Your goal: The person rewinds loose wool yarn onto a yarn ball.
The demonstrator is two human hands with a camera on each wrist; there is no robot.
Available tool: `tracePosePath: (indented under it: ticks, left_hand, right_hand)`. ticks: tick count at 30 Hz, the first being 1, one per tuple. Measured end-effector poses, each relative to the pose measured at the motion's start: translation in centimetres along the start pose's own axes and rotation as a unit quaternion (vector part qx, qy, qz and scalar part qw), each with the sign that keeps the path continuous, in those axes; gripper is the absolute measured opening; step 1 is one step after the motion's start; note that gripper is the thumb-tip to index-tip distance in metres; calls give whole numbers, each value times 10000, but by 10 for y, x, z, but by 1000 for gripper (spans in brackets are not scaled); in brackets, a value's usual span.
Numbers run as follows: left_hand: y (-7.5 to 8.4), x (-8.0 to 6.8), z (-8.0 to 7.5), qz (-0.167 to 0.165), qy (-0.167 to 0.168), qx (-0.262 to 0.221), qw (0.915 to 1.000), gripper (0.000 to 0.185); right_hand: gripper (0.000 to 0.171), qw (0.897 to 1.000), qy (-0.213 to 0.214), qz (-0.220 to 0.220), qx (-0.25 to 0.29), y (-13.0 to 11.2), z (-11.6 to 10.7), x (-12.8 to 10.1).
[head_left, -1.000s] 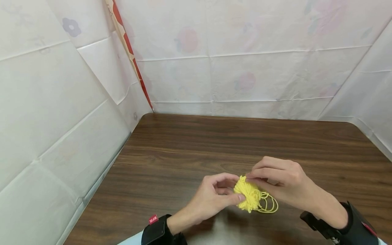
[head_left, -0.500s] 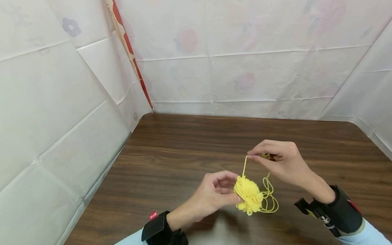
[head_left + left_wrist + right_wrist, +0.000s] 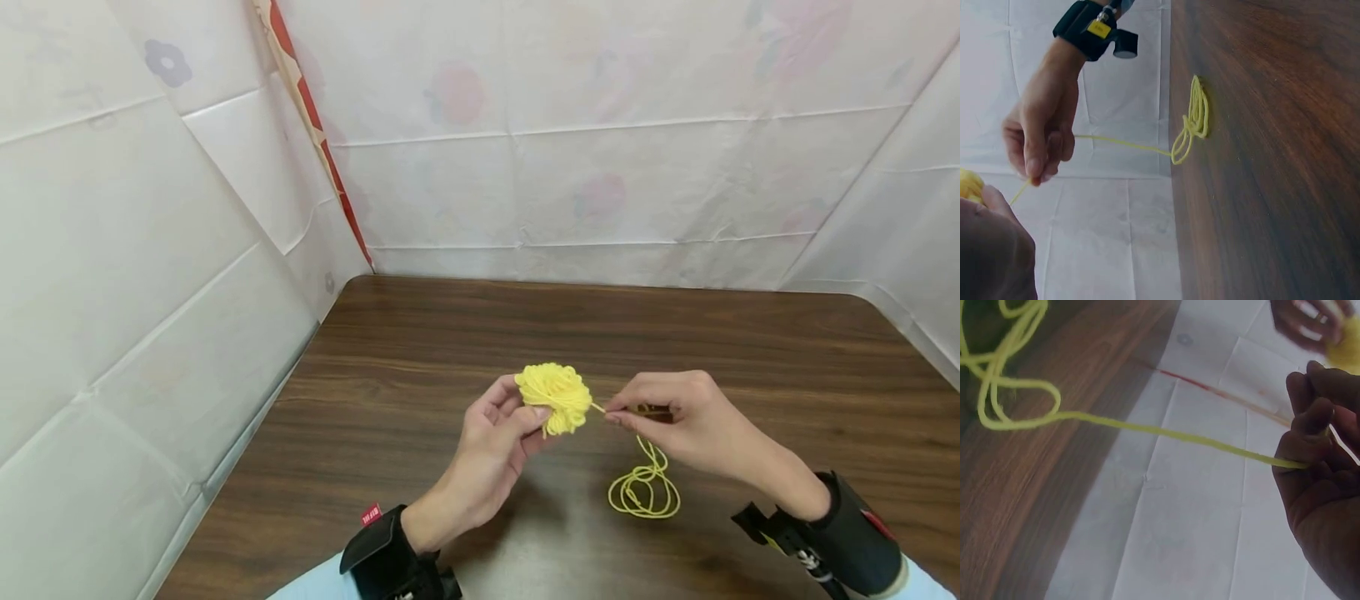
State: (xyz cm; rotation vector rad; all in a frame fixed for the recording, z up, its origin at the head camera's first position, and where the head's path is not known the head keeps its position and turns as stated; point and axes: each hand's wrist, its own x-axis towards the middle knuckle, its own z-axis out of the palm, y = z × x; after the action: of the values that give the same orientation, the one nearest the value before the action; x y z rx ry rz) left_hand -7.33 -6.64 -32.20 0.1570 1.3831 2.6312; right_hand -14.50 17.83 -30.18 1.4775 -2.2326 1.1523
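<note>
A small ball of yellow yarn (image 3: 555,396) is held up over the table between the thumb and fingers of my left hand (image 3: 491,454). To its right, my right hand (image 3: 693,421) pinches the yarn strand (image 3: 597,407) that comes off the ball, thumb against fingertips. From under the right hand the strand runs down to loose yarn loops (image 3: 645,492) on the table. In the right wrist view the strand (image 3: 1172,434) passes into the curled fingers of the right hand (image 3: 1329,462). In the left wrist view only the ball's edge (image 3: 969,184) shows past the left hand (image 3: 994,250).
The brown wood-grain table (image 3: 450,333) reaches back to a white sheet wall (image 3: 600,167) with faint printed shapes. Another white sheet (image 3: 150,292) hangs along the left side, with a red and beige strip (image 3: 315,125) at the corner.
My left hand has lifted the yarn ball up and left and turned it. The right hand rose with a strand, then came down beside the ball. The loose loops now lie apart from the ball.
</note>
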Motion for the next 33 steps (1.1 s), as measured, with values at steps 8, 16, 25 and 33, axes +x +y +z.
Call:
tracePosePath:
  ticks: [8,16,25,33]
  left_hand:
    - [0,1,-3,53,567,175,9982,41]
    - [-2,2,-6,33,1089,574,9924,40]
    - [-8,3,-4,-76,1259,1606,9789,37]
    - [-11,-4,-2,-340,519,2354,9699,35]
  right_hand:
    - [32,9990,-315,-282,153,-20,9,-2]
    - [15,9905,-239,-1351,93,-37,17,1]
    - [21,9713,104,-2370,-200,-50,25,12]
    - [20,9631,400,-2636,-375,-53,18,19]
